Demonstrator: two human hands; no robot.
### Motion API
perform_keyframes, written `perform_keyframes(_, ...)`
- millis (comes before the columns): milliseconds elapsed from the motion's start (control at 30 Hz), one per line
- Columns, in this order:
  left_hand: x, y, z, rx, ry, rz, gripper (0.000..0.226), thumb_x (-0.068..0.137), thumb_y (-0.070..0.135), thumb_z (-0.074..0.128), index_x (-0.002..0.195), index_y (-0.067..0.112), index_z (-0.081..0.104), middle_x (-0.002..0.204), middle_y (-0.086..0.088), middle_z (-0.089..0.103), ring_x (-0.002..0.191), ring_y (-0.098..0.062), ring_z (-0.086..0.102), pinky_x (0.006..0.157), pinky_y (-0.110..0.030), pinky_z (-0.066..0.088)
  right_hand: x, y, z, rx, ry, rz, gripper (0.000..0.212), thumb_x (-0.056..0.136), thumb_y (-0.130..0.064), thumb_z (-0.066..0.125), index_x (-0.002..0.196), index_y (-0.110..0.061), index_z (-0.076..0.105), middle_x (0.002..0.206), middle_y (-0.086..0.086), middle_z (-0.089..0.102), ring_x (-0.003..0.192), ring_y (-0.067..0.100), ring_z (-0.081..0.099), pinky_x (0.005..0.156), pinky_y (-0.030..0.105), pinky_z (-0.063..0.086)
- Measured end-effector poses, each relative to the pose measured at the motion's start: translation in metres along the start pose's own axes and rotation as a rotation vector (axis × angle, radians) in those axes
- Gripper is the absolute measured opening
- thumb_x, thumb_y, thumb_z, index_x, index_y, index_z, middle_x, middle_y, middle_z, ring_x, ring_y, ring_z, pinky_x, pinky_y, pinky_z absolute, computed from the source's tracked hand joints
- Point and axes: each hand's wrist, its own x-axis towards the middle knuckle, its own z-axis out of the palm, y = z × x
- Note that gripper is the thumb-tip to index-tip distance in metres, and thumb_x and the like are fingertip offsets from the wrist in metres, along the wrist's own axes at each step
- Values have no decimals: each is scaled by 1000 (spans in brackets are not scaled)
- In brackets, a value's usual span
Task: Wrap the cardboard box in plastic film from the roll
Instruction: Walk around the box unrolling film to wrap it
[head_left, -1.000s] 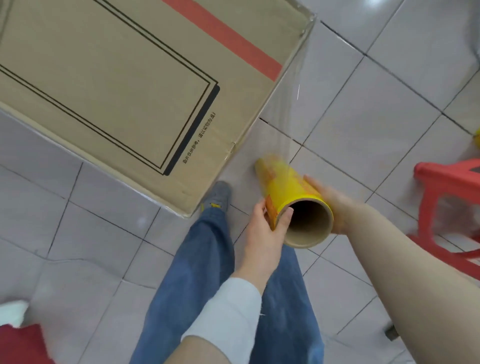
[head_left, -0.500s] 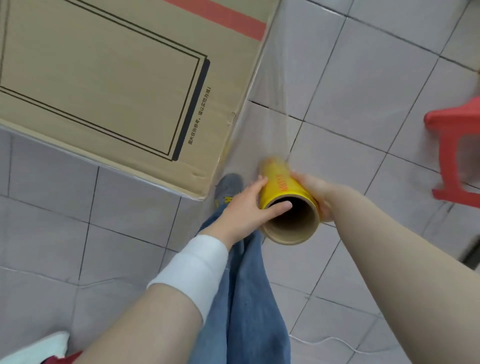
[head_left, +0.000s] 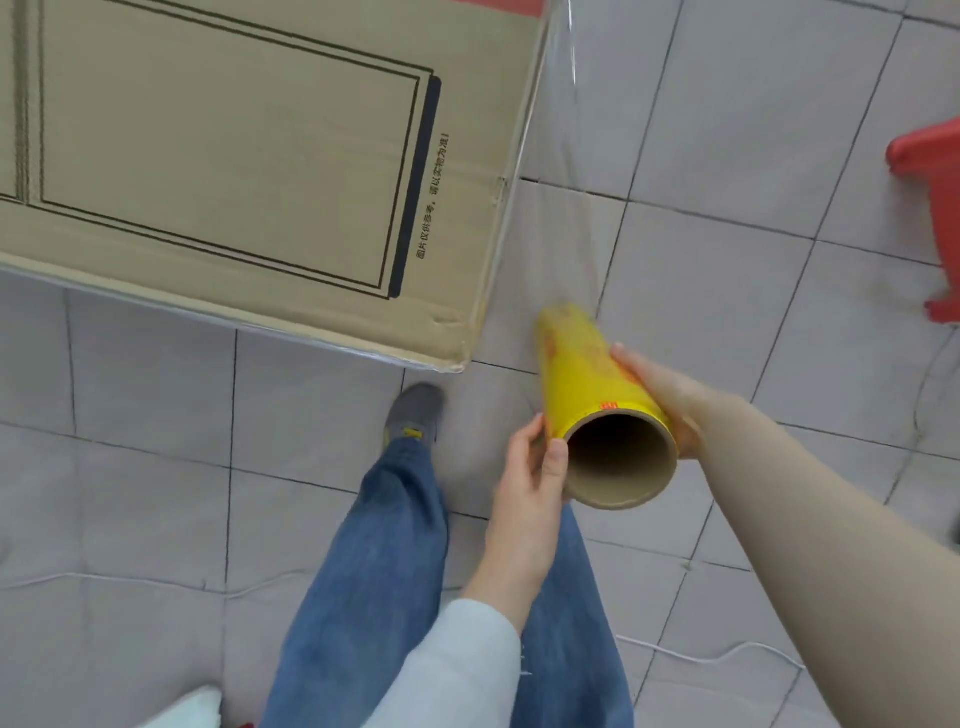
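Flanking the roll (head_left: 584, 374), both hands (head_left: 527, 470) (head_left: 662, 397)

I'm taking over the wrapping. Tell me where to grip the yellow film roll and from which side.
Take the film roll at its near open end, one hand from each side, as the left hand and right hand do now. The film leaves it toward the cardboard box, so that face should probably stay clear.
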Motion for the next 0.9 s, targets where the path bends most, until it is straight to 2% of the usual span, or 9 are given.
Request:
perform_keyframes(100, 1, -1, -32, 251, -89, -3, 59, 71, 69, 57, 119, 40, 41, 129, 14, 54, 112, 6, 50, 103, -27, 41, 11, 10, 19, 20, 8, 5, 68, 87, -59, 51, 131, -6, 47, 97, 20, 65, 78, 31, 64, 68, 39, 54)
perform_keyframes(167, 7, 9, -53, 401, -137, 33, 79, 72, 63, 60, 137, 33, 28, 141, 15, 38, 121, 6, 38, 105, -20, 33, 17, 18, 32, 2, 36, 21, 72, 84, -62, 52, 131, -8, 47, 111, 21, 64, 94, 34, 65, 86, 48, 52)
perform_keyframes(233, 20, 23, -68, 463, -193, 49, 99, 67, 64, 60, 147, 34, 10, 149, 13, 25, 132, -2, 25, 112, -30, 25, 20, 27, 45, -17, 27, 37, 74, 82, -65, 53, 131, -9, 48, 114, 21, 65, 100, 35, 65, 92, 52, 50)
perform_keyframes(333, 35, 37, -70, 723, -334, 105, 94, 76, 56, 63, 149, 27, 11, 155, 6, 19, 141, -14, 23, 114, -34, 23, 24, 36, 65, 28, -1, 18, 70, 85, -64, 50, 129, -10, 52, 110, 21, 66, 95, 34, 66, 89, 49, 52)
perform_keyframes(467, 44, 34, -82, 876, -306, 191, 85, 76, 54, 63, 145, 24, 25, 153, 2, 27, 138, -16, 28, 111, -30, 23, 29, 44, 80, 140, -29, -36, 61, 93, -58, 40, 128, -10, 52, 103, 18, 66, 80, 30, 64, 66, 37, 52)
perform_keyframes(600, 36, 14, -102, 740, -178, 186, 76, 78, 55, 58, 142, 25, 31, 143, 2, 40, 130, -16, 38, 106, -29, 31, 29, 66, 84, 142, 24, -40, 52, 98, -49, 37, 134, -12, 47, 99, 15, 66, 74, 25, 62, 59, 32, 50)
perform_keyframes(700, 17, -12, -111, 586, -130, 184, 70, 76, 56, 54, 137, 29, 34, 128, 10, 45, 122, -7, 43, 93, -16, 33, 27, 85, 92, 203, -80, -1, 59, 92, -60, 39, 121, -11, 55, 99, 16, 68, 80, 27, 64, 62, 33, 51)
perform_keyframes(767, 3, -31, -114, 526, -94, 165, 67, 78, 53, 52, 138, 30, 33, 125, 17, 42, 118, -1, 41, 86, -8, 31, 26, 93, 105, 289, -142, 7, 65, 88, -66, 39, 111, -8, 57, 87, 16, 69, 76, 29, 65, 62, 35, 51)
perform_keyframes(900, -3, -40, -133, 496, -13, 149, 53, 84, 45, 52, 133, 29, 40, 118, 17, 48, 116, -4, 45, 81, -3, 33, 29, 101, 131, 350, -175, 15, 68, 88, -66, 40, 114, -5, 57, 72, 16, 71, 68, 30, 67, 60, 35, 53)
